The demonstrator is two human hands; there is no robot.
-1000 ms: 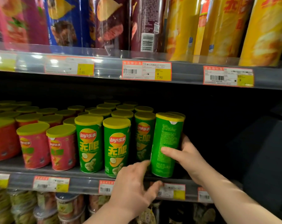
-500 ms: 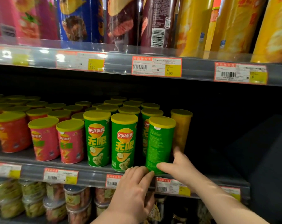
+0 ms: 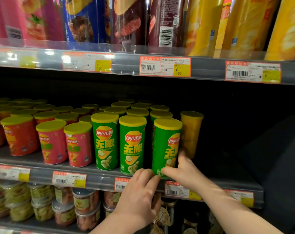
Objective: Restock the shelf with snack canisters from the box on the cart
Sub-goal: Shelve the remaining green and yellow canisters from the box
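Note:
A green snack canister [image 3: 165, 146] with a yellow lid stands at the front of the middle shelf [image 3: 99, 177], rightmost in the green row. My right hand [image 3: 184, 171] grips its base, thumb in front and fingers round the right side. The fingertips of my left hand [image 3: 140, 191] touch the canister's lower left edge at the shelf lip. Two more green canisters [image 3: 132, 144] stand just left of it with their labels facing out. A yellow canister [image 3: 191, 132] stands behind it to the right. The box and the cart are out of view.
Red and pink canisters [image 3: 50, 141] fill the shelf's left part. To the right of the yellow canister the shelf is dark and bare. Tall chip tubes [image 3: 131, 19] line the shelf above, and clear tubs [image 3: 64, 210] sit on the shelf below.
The green canister has been turned so its logo now faces forward. Both hands have slid down to its base. The camera has moved closer.

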